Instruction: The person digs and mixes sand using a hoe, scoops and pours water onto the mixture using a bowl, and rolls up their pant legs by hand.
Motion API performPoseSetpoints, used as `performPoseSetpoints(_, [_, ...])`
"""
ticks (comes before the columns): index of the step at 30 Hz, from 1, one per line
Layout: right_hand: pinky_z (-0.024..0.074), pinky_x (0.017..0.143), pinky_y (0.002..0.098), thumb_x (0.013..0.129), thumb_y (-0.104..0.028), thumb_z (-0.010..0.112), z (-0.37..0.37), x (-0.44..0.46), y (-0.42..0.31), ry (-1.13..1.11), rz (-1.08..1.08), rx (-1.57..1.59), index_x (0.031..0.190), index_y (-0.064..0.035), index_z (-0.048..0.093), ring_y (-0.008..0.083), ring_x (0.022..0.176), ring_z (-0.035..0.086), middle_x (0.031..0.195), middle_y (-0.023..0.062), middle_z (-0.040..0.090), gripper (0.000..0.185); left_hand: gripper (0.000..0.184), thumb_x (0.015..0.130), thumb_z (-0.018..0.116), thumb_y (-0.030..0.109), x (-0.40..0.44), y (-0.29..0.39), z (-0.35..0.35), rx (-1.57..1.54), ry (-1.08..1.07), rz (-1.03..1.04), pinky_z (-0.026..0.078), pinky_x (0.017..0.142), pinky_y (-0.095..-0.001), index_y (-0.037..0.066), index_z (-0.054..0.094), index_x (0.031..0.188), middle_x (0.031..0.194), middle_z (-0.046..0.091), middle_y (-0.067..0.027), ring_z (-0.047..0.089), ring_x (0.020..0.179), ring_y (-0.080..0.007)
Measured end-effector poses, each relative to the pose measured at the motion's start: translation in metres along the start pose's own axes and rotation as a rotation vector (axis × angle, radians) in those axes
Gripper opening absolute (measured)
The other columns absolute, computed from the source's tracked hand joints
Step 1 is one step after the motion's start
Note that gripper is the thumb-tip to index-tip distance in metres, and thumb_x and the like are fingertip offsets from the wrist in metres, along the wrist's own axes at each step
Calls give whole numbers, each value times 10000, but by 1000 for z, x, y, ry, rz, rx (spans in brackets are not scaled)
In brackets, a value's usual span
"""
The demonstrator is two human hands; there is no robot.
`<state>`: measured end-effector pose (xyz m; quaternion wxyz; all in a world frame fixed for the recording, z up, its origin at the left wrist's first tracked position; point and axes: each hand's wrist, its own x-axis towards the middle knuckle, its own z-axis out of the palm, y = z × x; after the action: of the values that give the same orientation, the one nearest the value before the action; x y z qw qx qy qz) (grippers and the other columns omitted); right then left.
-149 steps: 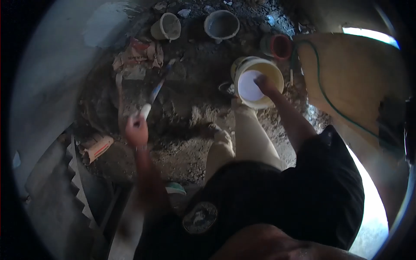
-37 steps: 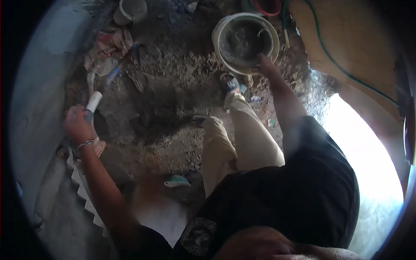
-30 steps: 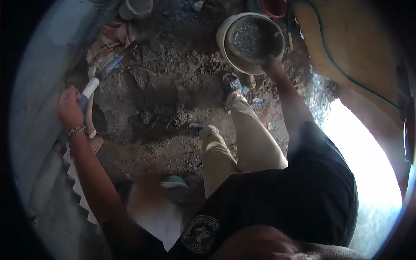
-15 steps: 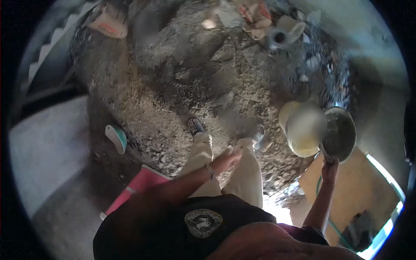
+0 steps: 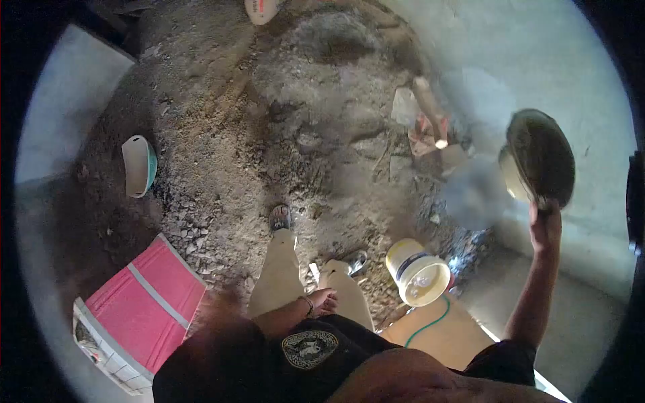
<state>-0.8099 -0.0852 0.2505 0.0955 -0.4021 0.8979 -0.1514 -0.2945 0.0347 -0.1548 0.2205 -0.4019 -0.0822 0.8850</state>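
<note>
My right hand (image 5: 545, 218) is raised at the right and grips the near rim of a round, shallow mortar pan (image 5: 543, 158). The pan is tilted up, its dark, dirty inside showing. Along its left edge is a pale, bright patch; whether this is part of the pan I cannot tell. My left hand (image 5: 324, 301) rests by my thigh, its fingers loose and slightly bent, with nothing visible in them. Below and left of the pan, a white bucket (image 5: 423, 279) with a dark band stands on the ground.
Rubble and loose soil (image 5: 201, 121) cover the ground. A white-and-green curved piece (image 5: 139, 166) lies at the left, near a pink box-like bag (image 5: 144, 289). Torn sacks (image 5: 426, 131) lie by the right wall (image 5: 537, 67). A green hose (image 5: 430, 327) crosses a tan board (image 5: 450, 342).
My right hand has lifted the pan up and away from the bucket, toward the wall. My view has turned right, and my left hand has come closer to my body.
</note>
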Motion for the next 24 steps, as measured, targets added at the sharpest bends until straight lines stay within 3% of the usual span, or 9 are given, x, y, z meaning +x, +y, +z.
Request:
performPoseSetpoints(4, [427, 787, 291, 831, -157, 600, 78, 169, 10, -186, 32, 693, 995, 24, 531, 172, 870, 524, 979, 89, 585, 254, 340, 846, 505, 421, -7, 14, -2, 87, 91, 27, 472, 606, -340, 93, 518, 933, 708, 542, -36, 540, 615, -182])
performPoseSetpoints(6, [434, 777, 291, 816, -235, 629, 127, 241, -14, -116, -68, 597, 1000, 26, 541, 188, 859, 543, 989, 121, 593, 332, 342, 840, 512, 424, -15, 20, -5, 61, 69, 12, 471, 605, -341, 96, 517, 937, 716, 540, -38, 540, 621, -183])
performPoseSetpoints(10, [477, 801, 355, 840, -94, 479, 203, 291, -161, -126, 252, 1108, 1088, 36, 477, 257, 910, 555, 1033, 140, 556, 280, 385, 821, 526, 448, -21, 25, -17, 33, 29, 13, 463, 577, -345, 104, 513, 995, 767, 526, -47, 539, 662, -180])
performPoseSetpoints(13, [507, 802, 416, 836, -17, 393, 247, 340, -212, -23, 354, 1308, 1166, 53, 417, 311, 941, 563, 1081, 168, 536, 338, 423, 822, 512, 466, -39, 35, -12, -1, 25, 15, 451, 542, -346, 104, 501, 1041, 771, 507, -41, 524, 660, -168])
performPoseSetpoints(15, [520, 783, 440, 803, -3, 408, 270, 392, -204, 7, 302, 1261, 1152, 67, 418, 338, 883, 583, 1060, 191, 543, 355, 416, 828, 503, 468, -48, 42, -11, -36, -11, -14, 444, 549, -338, 109, 502, 1040, 760, 499, -36, 514, 649, -157])
performPoseSetpoints(17, [559, 660, 438, 796, 0, 403, 280, 414, -225, 60, 285, 1248, 1166, 33, 428, 307, 833, 596, 1012, 173, 551, 372, 403, 831, 497, 467, -43, 42, -19, -45, -50, -2, 439, 561, -333, 117, 510, 1029, 756, 494, -27, 502, 644, -145])
performPoseSetpoints(19, [555, 667, 431, 795, -7, 410, 284, 428, -246, 90, 274, 1225, 1152, 32, 437, 304, 833, 596, 1005, 172, 554, 361, 339, 854, 491, 444, -47, 51, -20, -7, -88, 103, 434, 553, -320, 124, 512, 965, 722, 514, 1, 508, 631, -136])
performPoseSetpoints(24, [545, 685, 414, 790, -24, 427, 274, 450, -275, 175, 194, 1139, 1117, 30, 462, 294, 832, 596, 986, 168, 564, 333, 382, 827, 502, 475, -77, 71, -14, -65, -62, 48, 421, 573, -306, 125, 527, 977, 744, 496, 0, 502, 650, -133])
